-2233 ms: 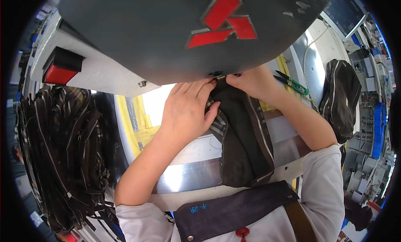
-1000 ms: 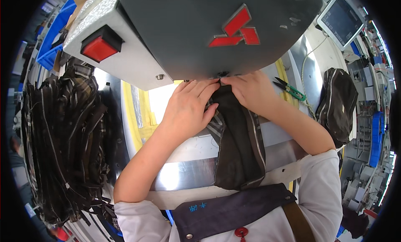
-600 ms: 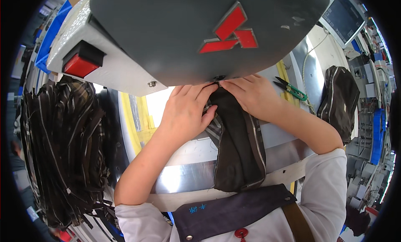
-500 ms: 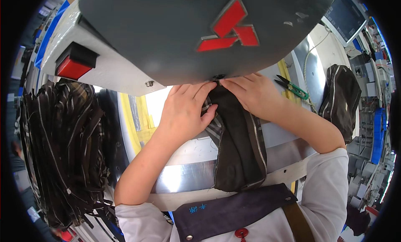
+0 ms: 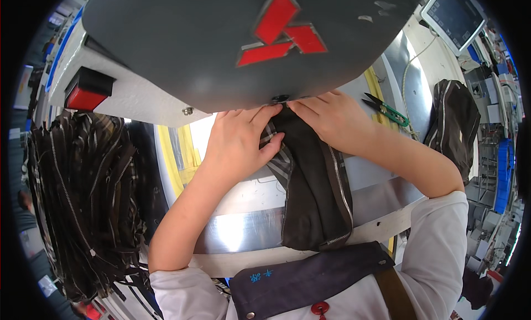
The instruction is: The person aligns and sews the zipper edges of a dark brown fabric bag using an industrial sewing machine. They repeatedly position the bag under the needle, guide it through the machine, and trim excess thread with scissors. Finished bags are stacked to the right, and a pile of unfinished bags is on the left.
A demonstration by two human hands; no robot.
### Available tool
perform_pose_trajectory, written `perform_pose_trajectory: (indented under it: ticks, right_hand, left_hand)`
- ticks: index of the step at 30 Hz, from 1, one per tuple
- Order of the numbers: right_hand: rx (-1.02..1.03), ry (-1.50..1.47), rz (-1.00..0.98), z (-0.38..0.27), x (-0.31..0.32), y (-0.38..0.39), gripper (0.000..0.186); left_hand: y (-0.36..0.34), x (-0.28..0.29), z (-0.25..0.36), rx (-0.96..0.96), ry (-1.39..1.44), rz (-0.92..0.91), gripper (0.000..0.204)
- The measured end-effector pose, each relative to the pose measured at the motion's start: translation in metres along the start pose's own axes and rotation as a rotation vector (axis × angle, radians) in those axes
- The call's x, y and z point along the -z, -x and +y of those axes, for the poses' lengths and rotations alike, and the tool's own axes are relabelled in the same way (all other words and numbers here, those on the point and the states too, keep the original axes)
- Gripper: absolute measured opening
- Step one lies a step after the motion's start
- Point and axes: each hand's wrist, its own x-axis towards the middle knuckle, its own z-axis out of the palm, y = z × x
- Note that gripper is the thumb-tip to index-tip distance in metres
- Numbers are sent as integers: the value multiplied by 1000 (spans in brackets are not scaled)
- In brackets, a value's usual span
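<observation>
A dark brown cloth piece [image 5: 310,198] with a silver zipper and plaid lining hangs from under a big dark grey machine head [image 5: 182,49] toward my body. At its upper end, my left hand [image 5: 238,137] grips the left edge, fingertips by the machine's lower rim and thumb over the plaid part. My right hand [image 5: 334,121] pinches the same end from the right, its fingertips close to the left ones. The machine's rim hides the cloth's far tip and some of my fingers.
A thick pile of zippered dark cloth pieces [image 5: 83,204] hangs at the left. Green-handled thread snips [image 5: 387,110] lie to the right, with another zippered piece [image 5: 453,126] beyond. A red switch [image 5: 88,90] sits on the white housing; a screen [image 5: 454,19] stands far right.
My view has shifted slightly, so the machine head appears further up and left. Both hands keep their hold on the cloth, whose position under the machine looks nearly the same.
</observation>
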Motion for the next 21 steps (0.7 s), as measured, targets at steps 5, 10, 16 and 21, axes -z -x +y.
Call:
perform_pose_trajectory:
  ticks: [5, 10, 16, 21]
  right_hand:
    - [23, 6, 12, -1, -1, 1, 34]
    - [17, 14, 25, -2, 0, 1, 34]
    - [-9, 49, 8, 7, -2, -7, 30]
    - [1, 33, 17, 10, -5, -7, 28]
  left_hand:
    - [0, 0, 0, -27, -28, 25, 40]
    - [0, 0, 1, -47, -21, 46, 39]
    - [-7, -1, -6, 11, -30, 44, 37]
    - [-8, -4, -10, -100, -65, 135, 36]
